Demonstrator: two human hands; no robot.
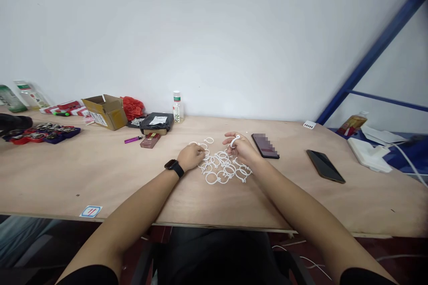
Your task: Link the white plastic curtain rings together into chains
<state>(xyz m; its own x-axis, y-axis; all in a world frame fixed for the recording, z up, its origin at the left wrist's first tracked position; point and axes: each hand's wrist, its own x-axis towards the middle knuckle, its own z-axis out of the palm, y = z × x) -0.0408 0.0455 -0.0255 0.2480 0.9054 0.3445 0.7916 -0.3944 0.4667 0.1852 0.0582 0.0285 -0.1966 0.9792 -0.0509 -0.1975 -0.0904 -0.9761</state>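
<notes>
A loose pile of white plastic curtain rings (229, 170), each with a small eyelet, lies on the wooden table in front of me. My right hand (245, 150) is raised slightly over the right side of the pile and holds one white curtain ring (233, 143) at its fingers, its eyelet upward. Whether the ring is pinched or looped over a finger I cannot tell. At the pile's left edge, my left hand (190, 157) rests low with fingers curled together against the rings; what they grip is hidden. A single ring (209, 140) lies just beyond the pile.
Right of the pile lie a dark phone (265, 145), another phone (325, 166) and a white power strip (369, 156). To the left are a maroon small box (150, 140), a purple lighter (133, 140), a black package (156, 122), an open carton (105, 112) and a bottle (178, 107).
</notes>
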